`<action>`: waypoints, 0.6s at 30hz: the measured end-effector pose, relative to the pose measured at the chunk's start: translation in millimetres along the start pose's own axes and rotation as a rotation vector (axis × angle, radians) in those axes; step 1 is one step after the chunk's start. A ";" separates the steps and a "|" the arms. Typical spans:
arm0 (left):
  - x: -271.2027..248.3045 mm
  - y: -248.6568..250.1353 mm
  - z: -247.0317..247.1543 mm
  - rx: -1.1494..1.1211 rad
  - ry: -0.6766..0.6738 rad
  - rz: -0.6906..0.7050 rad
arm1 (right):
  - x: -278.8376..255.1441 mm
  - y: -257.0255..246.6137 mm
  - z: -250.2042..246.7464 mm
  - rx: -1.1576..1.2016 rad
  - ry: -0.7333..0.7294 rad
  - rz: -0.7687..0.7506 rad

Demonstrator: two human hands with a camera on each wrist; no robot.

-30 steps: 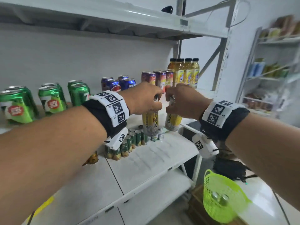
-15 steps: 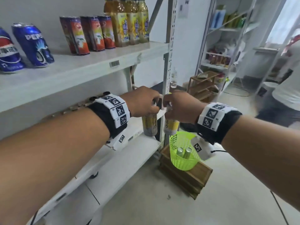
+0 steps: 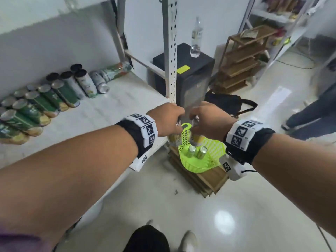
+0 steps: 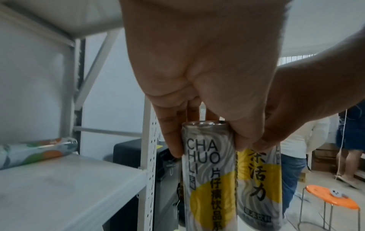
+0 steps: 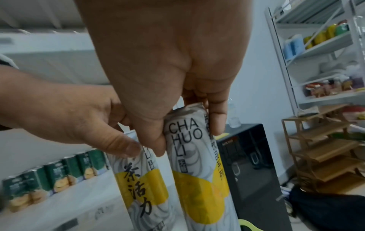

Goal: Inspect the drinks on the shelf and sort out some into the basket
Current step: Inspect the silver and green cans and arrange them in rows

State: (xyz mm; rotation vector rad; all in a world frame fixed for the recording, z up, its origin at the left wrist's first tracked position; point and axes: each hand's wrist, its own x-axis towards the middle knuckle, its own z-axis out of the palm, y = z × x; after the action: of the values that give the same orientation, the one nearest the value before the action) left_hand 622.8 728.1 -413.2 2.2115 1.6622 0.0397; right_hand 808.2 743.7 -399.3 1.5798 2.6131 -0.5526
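Note:
My left hand (image 3: 169, 120) grips a slim grey-and-yellow can (image 3: 174, 140) by its top. My right hand (image 3: 205, 120) grips a second can of the same kind (image 3: 197, 140) right beside it. Both cans hang upright at the left rim of the lime-green basket (image 3: 216, 151), the left one just outside its handle. Two more cans (image 3: 191, 151) lie in the basket. The left wrist view shows the left hand (image 4: 209, 143) pinching its can (image 4: 209, 171). The right wrist view shows the right hand (image 5: 187, 136) round its can (image 5: 197, 171).
The basket sits on a low wooden stand (image 3: 209, 180) on the floor. The white shelf (image 3: 101, 113) carries rows of green cans (image 3: 36, 106), and its upright post (image 3: 171, 51) stands just behind my hands. A black cabinet (image 3: 192, 73), a black bag (image 3: 229, 102) and a wooden rack (image 3: 241, 59) lie beyond.
Both hands have carried their cans off the shelf, down and right to the basket. The view has swung down toward the floor.

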 end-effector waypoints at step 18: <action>197.8 -69.6 241.1 -0.068 -0.349 -0.095 | 135.8 200.6 211.1 0.036 -0.367 0.267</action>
State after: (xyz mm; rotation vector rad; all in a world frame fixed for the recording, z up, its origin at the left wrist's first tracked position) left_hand 676.9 862.3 -698.1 1.9530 1.5416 -0.2941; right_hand 884.7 875.7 -682.1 1.6203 2.1010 -0.7844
